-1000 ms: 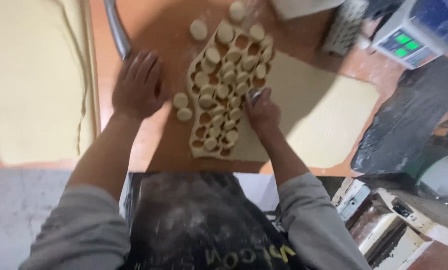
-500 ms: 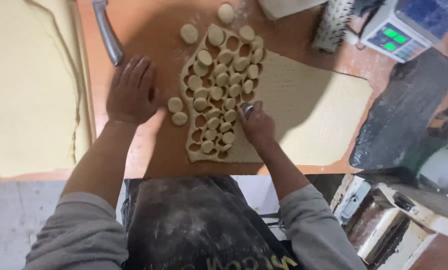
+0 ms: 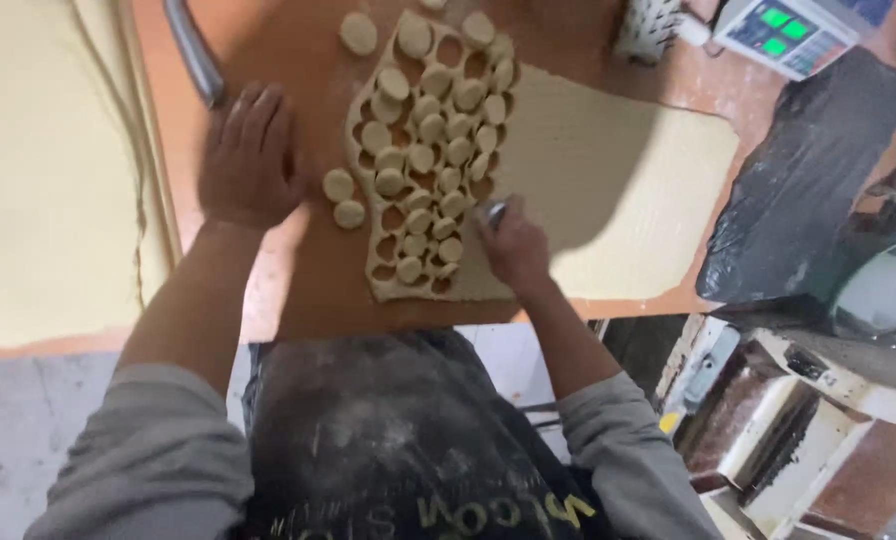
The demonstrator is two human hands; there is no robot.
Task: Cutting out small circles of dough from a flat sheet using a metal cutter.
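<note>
Dough, a pale beige rolled sheet (image 3: 608,170), lies flat on the orange-brown worktop (image 3: 298,60), running from the middle of the view out to the right. Its left part is already worked: rows of round holes show the worktop through, and small flat dough discs (image 3: 423,160) sit among them, with two more discs (image 3: 343,198) lying loose just beside the sheet's left edge. The wide right part is smooth and uncut (by the look of it, well over half the sheet is left to do).

At the border between cut and uncut dough the right hand (image 3: 516,245) is closed around a small round metal cutter (image 3: 494,212), pressed onto the sheet. The left hand (image 3: 251,160) holds nothing; it lies spread, palm down, on the bare worktop near the loose discs.

Further out, a grey metal bar (image 3: 193,50) lies at an angle above the left hand, and a second large pale dough sheet (image 3: 43,170), matte and softly folded at its edge, covers the far left. A white scale with green display (image 3: 783,28) and a crumpled black plastic sheet (image 3: 798,190) stand to the right.
</note>
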